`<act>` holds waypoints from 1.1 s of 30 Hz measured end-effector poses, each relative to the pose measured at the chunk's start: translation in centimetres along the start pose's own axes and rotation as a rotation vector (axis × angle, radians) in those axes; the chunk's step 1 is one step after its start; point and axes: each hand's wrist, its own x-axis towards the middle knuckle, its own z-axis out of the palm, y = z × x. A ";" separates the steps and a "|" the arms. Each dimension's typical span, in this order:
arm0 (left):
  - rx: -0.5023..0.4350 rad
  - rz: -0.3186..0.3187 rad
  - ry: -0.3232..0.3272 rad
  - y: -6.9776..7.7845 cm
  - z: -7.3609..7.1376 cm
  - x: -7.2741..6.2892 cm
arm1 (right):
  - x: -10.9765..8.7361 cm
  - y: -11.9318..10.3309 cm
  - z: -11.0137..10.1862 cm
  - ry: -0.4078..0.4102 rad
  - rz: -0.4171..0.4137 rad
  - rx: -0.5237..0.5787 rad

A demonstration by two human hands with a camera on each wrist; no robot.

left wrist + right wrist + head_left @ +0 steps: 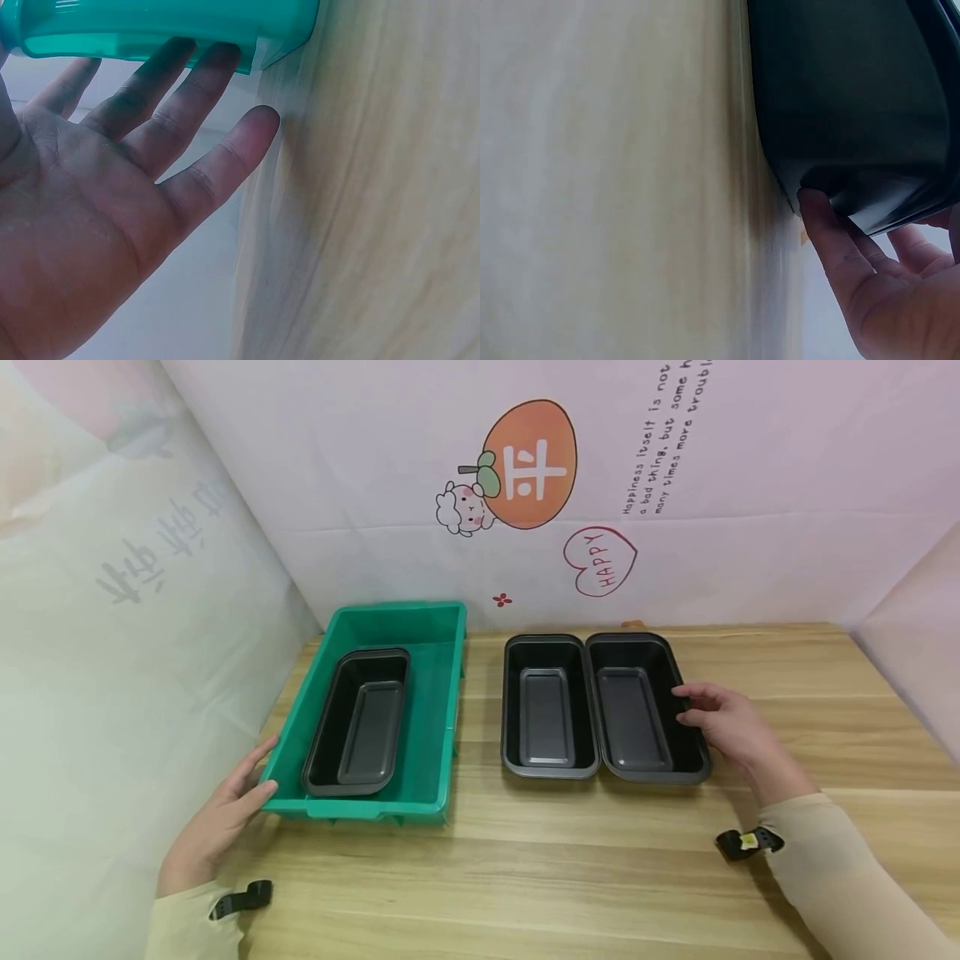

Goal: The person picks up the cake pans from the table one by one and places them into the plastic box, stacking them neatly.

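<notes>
On the left, a green plastic tray [435,727] holds a dark loaf pan [371,727]. My left hand [228,814] touches the tray's near left corner with its thumb and index finger at the rim. Its other fingers [157,86] are spread and fairly straight against the tray's outer side in the left wrist view. Two more loaf pans stand side by side on the right, a left one [546,718] and a right one [633,718]. My right hand [731,727] grips the right pan's outer wall, fingertips over the rim and other fingers [829,232] along its outside.
Everything stands on a wooden table [480,877]. A white printed cloth [375,485] rises behind the far edge, and pale sheeting closes off both sides. A strip of tabletop lies between the tray and the pair of pans.
</notes>
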 end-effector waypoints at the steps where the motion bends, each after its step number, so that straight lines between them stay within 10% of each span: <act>1: -0.005 0.005 -0.001 0.0 0.0 0.0 | 0.0 0.0 0.1 0.007 0.000 -0.005; 33: -0.014 0.077 -0.001 0.0 0.4 -0.2 | -0.2 -0.6 0.0 0.064 0.023 0.087</act>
